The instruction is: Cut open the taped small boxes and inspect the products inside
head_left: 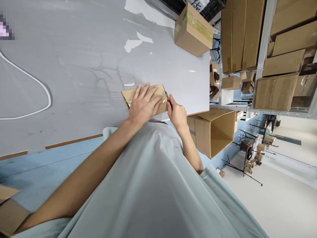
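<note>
A small flat cardboard box with clear tape across it lies on the grey table near its front edge. My left hand rests on top of it, fingers stretched out and slightly spread, hiding the middle of the box. At the box's right end, my right hand is closed around a red and black box cutter. The cutter's tip is at the taped edge of the box; whether it is through the tape I cannot tell.
A taped carton stands at the table's far right corner. Torn white paper pieces and a white cable lie on the grey table. An open carton stands beside the table, with loaded shelves beyond.
</note>
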A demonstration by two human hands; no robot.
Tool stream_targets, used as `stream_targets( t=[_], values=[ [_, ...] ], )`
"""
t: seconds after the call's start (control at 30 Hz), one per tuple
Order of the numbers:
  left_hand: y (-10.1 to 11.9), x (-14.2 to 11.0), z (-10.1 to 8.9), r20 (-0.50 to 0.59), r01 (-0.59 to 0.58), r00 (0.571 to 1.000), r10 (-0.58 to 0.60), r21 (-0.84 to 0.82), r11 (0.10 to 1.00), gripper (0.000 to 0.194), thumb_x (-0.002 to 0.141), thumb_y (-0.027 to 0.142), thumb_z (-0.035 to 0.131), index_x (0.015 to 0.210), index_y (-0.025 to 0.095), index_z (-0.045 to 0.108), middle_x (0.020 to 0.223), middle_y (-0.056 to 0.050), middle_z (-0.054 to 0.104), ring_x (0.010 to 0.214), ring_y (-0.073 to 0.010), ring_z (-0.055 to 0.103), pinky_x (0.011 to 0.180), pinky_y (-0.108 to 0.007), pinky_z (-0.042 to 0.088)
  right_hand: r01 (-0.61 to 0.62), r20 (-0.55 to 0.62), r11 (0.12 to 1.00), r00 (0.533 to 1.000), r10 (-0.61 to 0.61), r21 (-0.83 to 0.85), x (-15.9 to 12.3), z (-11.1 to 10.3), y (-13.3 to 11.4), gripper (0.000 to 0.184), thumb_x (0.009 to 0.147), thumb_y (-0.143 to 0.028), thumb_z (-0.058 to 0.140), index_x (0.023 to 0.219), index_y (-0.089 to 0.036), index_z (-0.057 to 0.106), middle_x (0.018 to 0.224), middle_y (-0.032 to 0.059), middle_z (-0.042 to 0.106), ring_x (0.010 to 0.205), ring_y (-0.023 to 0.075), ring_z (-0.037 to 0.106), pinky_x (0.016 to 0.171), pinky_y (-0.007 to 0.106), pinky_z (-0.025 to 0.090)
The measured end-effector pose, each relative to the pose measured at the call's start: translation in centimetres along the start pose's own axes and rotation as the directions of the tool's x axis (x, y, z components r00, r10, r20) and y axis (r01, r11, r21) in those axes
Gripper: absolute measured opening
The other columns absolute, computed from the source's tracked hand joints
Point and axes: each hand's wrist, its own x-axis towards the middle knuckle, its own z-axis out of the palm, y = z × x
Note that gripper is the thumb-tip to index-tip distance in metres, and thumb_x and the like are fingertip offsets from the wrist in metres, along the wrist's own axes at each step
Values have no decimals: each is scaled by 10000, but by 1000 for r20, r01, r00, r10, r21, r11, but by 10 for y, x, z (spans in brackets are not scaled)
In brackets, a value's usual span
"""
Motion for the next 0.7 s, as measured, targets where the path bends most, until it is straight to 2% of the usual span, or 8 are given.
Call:
stream_targets(
  t=[0.17, 0.33, 0.47, 0.6, 0.7],
  values=[
    [-1, -2, 1, -22, -18, 1000, 18, 16, 1000, 365, 1187, 448, 542, 1377, 319, 825, 1770, -76, 625, 1754, -399, 435, 1459, -755, 247, -13, 28, 999, 1000, 14, -41, -2, -3, -6, 605, 1271, -387, 371, 1853, -222, 401, 1287, 152, 881, 1183, 332, 826, 1079, 435, 609],
    [0, -2, 3, 10, 5, 1000, -5, 28, 1000, 399, 1192, 447, 528, 1449, 305, 799, 1795, -86, 596, 1765, -399, 410, 1475, -736, 211, -67, 51, 993, 996, 72, -101, 3, -14, -28, 583, 1254, -285, 362, 1825, -177, 419, 1310, 209, 862, 1212, 352, 829, 1081, 490, 630],
    [2, 2, 1, 19, 32, 999, -32, 30, 999, 425, 1205, 448, 499, 1460, 263, 785, 1803, -107, 583, 1774, -386, 391, 1489, -698, 186, -97, 60, 984, 992, 106, -146, 0, -22, -43, 566, 1235, -193, 408, 1799, -157, 427, 1351, 241, 839, 1261, 340, 828, 1084, 470, 645],
    [7, 1, 1, 12, 55, 998, -54, -16, 998, 395, 1211, 450, 495, 1367, 266, 808, 1783, -80, 610, 1767, -346, 409, 1507, -638, 168, -145, 99, 974, 981, 164, -173, -14, -20, -41, 536, 1236, -163, 375, 1762, -144, 475, 1319, 249, 842, 1235, 331, 845, 1076, 461, 649],
    [7, 1, 2, -2, 64, 998, -64, -72, 995, 379, 1199, 458, 517, 1373, 291, 810, 1765, -59, 630, 1768, -330, 411, 1512, -616, 161, -160, 97, 974, 980, 176, -159, -12, -16, -37, 504, 1243, -192, 338, 1704, -132, 531, 1325, 260, 835, 1253, 347, 836, 1074, 485, 650]
  ],
)
